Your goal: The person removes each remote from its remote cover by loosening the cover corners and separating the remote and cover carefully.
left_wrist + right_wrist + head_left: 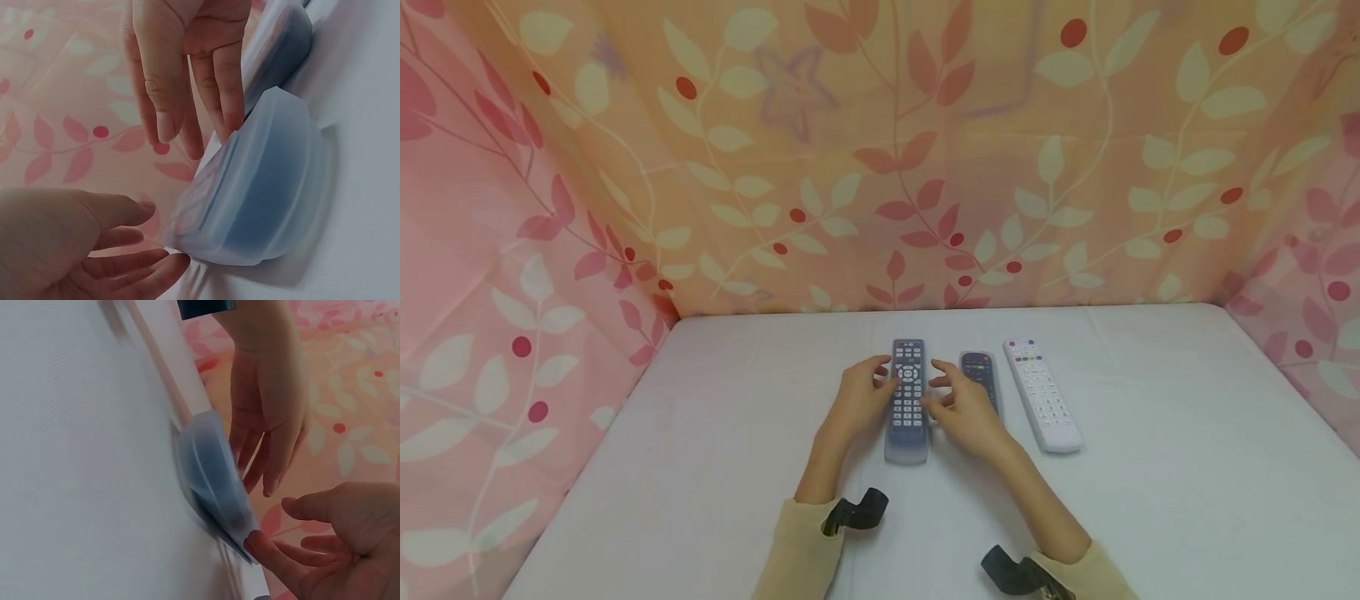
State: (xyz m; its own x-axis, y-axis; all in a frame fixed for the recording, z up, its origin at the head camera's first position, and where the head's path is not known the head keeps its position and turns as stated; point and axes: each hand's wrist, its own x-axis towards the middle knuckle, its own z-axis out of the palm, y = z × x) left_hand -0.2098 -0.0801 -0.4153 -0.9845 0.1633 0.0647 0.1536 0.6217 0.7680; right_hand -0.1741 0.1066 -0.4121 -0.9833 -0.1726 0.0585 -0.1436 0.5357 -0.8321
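A dark remote control in a translucent cover lies lengthwise on the white table, its rows of pale buttons facing up. Along its left side is my left hand, the thumb reaching the button face. My right hand is at its right side, fingers loosely bent. In the left wrist view, the left fingertips touch or nearly touch the remote's edge, with thumb and fingers apart. The right wrist view has a right fingertip against the cover. Neither hand visibly closes round the remote.
Partly hidden behind my right hand lies a smaller dark remote, also covered. A white remote lies slanted farther right. The white tablecloth reaches a back edge against a patterned curtain. Black cameras sit on both wrists.
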